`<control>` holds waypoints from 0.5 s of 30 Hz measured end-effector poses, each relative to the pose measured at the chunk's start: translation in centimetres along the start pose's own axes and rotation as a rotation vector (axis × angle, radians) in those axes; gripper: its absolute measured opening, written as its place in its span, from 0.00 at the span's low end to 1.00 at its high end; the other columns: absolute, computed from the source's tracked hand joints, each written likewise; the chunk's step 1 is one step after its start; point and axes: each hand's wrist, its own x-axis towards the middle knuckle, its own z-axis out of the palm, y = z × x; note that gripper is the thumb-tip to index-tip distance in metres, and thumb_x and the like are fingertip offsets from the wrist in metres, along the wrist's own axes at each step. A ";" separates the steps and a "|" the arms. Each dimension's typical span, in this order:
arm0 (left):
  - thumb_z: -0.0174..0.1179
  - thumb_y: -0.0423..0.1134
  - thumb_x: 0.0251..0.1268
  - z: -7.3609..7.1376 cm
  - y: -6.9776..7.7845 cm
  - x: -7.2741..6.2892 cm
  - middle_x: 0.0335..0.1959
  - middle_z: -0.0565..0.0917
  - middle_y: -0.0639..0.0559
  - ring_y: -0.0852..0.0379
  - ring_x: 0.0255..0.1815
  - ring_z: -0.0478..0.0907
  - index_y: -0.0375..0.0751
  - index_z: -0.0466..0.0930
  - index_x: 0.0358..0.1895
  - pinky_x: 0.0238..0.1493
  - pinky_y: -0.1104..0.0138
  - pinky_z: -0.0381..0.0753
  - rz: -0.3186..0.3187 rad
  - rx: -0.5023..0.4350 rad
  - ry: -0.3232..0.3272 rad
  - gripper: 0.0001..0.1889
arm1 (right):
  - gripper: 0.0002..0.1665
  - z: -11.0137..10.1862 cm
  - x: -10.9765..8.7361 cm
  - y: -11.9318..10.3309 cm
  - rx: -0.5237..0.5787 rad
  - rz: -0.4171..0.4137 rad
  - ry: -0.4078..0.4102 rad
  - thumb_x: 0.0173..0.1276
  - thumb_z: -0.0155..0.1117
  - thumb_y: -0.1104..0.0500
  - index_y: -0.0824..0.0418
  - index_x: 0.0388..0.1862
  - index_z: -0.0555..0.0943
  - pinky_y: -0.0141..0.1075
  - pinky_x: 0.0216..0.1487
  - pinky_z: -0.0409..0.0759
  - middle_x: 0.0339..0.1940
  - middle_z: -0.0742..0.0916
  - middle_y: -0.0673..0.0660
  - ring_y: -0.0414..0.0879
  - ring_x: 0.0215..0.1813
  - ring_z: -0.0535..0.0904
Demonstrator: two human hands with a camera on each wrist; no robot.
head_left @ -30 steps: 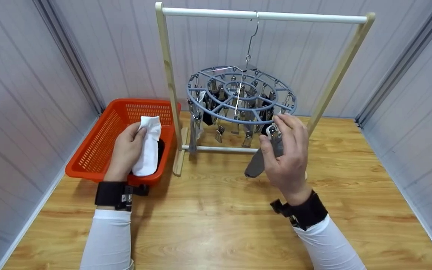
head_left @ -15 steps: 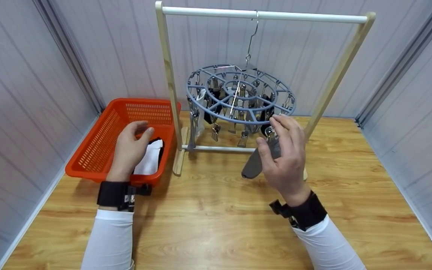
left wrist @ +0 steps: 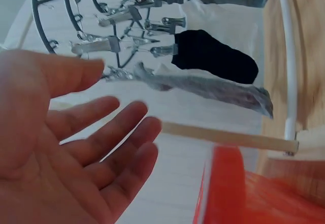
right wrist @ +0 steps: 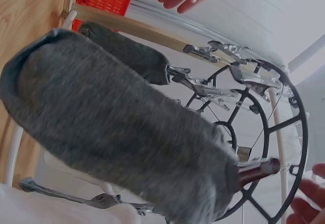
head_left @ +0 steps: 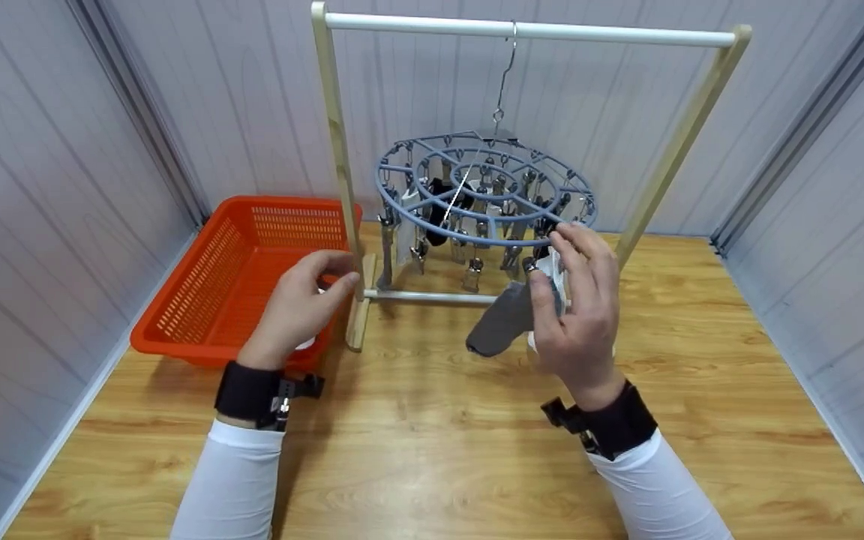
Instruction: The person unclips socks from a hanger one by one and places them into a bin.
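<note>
My left hand (head_left: pixel 301 307) is empty, fingers spread loosely over the right edge of the orange basket (head_left: pixel 148 341); a bit of white cloth (head_left: pixel 306 343) shows beneath it. My right hand (head_left: pixel 578 315) has its fingertips at the near right rim of the round blue-grey clip hanger (head_left: pixel 439 229), thumb held apart. Beside that thumb a grey sock (head_left: pixel 503 322) hangs slanted from a metal clip, large in the right wrist view. Part of a white sock (head_left: pixel 552 266) shows behind my right fingers. A black sock (left wrist: pixel 213 59) and thin grey sock (left wrist: pixel 203 89) hang from other clips.
The hanger hooks onto the white top bar (head_left: pixel 417 26) of a wooden-sided rack (head_left: pixel 338 142). Several bare metal clips (head_left: pixel 473 274) dangle under it. A lower white bar (head_left: pixel 439 298) crosses near the wooden floor (head_left: pixel 432 420); pale panel walls enclose three sides.
My left hand let go of the white sock in the basket and moved right, empty. The hanger has turned, shifting its clips and socks; my right hand stayed at the rim.
</note>
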 end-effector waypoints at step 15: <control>0.68 0.44 0.84 3.4 2.0 -0.4 0.57 0.89 0.49 0.50 0.55 0.84 0.42 0.86 0.66 0.59 0.52 0.84 0.065 -0.040 -0.206 0.17 | 0.27 0.0 -0.3 0.4 -0.064 0.059 -0.051 0.81 0.63 0.61 0.73 0.73 0.80 0.55 0.83 0.64 0.73 0.82 0.68 0.66 0.77 0.74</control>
